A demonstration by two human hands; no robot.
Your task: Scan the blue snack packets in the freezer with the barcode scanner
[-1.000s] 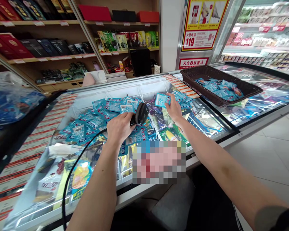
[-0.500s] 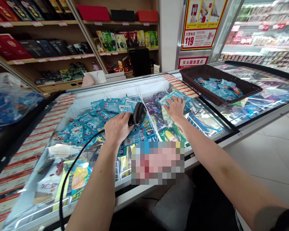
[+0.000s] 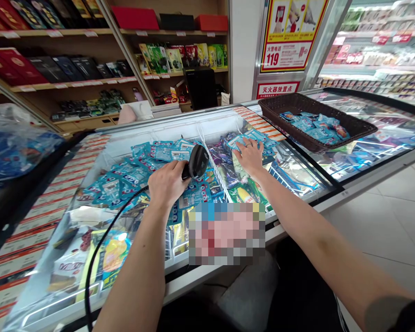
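Observation:
My left hand (image 3: 168, 183) is closed around the handle of a black barcode scanner (image 3: 198, 161), whose cable (image 3: 96, 251) curves down toward me. Its head is over a heap of small blue packets (image 3: 124, 177) in the left part of a chest freezer (image 3: 180, 287). My right hand (image 3: 251, 157) lies palm down, fingers spread, on a few blue packets (image 3: 259, 135) right of the wire divider (image 3: 218, 177). Purple bags (image 3: 224, 163) and a green bag (image 3: 244, 194) lie beneath and beside that hand.
A brown wicker basket (image 3: 309, 136) with more blue packets stands on the freezer's glass to the right. At far left is a clear plastic bag (image 3: 17, 143) with blue contents. Shelves (image 3: 69, 83) of boxes line the back. A blurred patch (image 3: 226, 234) covers the freezer's front edge.
The scanner and my left hand have shifted very slightly left and up. My right hand stays on the blue packets, moved only a touch.

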